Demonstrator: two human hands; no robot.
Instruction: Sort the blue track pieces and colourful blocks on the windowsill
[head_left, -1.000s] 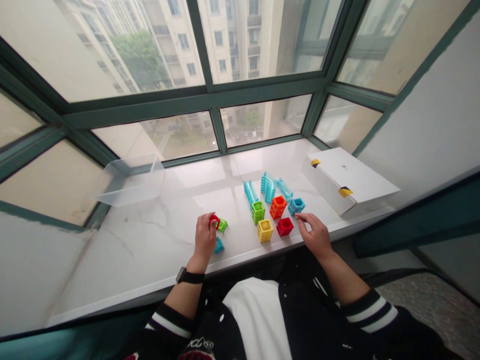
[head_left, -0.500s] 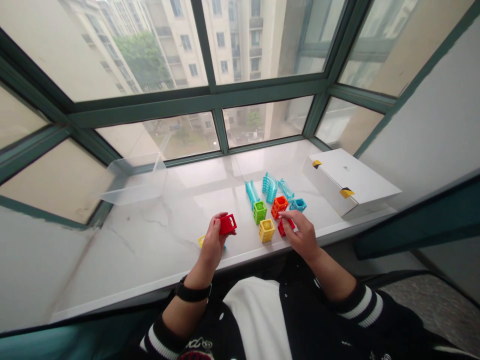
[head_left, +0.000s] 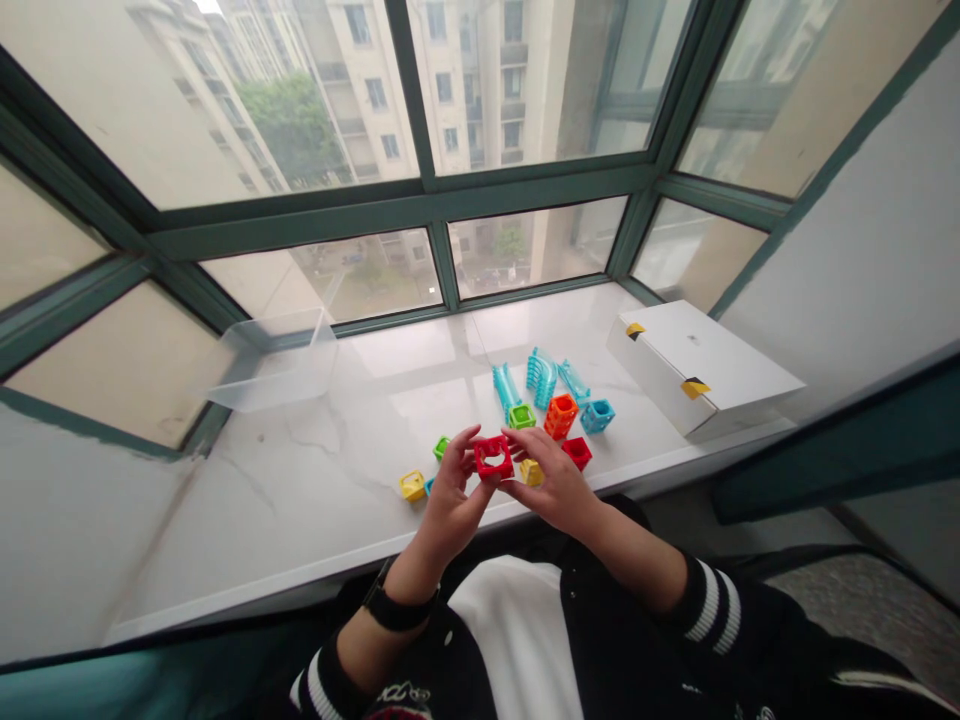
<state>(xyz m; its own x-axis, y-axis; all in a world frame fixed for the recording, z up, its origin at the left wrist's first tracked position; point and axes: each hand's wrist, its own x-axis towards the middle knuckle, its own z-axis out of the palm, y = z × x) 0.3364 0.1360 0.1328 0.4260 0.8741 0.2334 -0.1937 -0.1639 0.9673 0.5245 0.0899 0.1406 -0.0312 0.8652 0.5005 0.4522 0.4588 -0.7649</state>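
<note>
A red hollow toy building block [head_left: 494, 474] is held up in front of me, its round opening facing me. My left hand [head_left: 452, 502] grips it from the left between thumb and fingers. On the other side, the fingertips of my right hand [head_left: 553, 482] close on the same block. Behind my right hand a yellow block [head_left: 532, 472] is partly covered. A second red block [head_left: 577, 453] lies just right of that hand. Past my left fingers are a green block [head_left: 441, 448] and a yellow block [head_left: 412, 486]; a bit of blue shows beside them.
Farther back stand another green block [head_left: 522, 416], an orange block [head_left: 560, 416] and a blue block [head_left: 598, 416]. Several clear blue track pieces [head_left: 541, 378] lie behind them. A clear plastic bin [head_left: 281, 370] is at left, a white box [head_left: 705, 360] at right, near the windows.
My left hand has moved right, turning the red block so its opening faces me. My right hand has left the other red block and come left to the held one.
</note>
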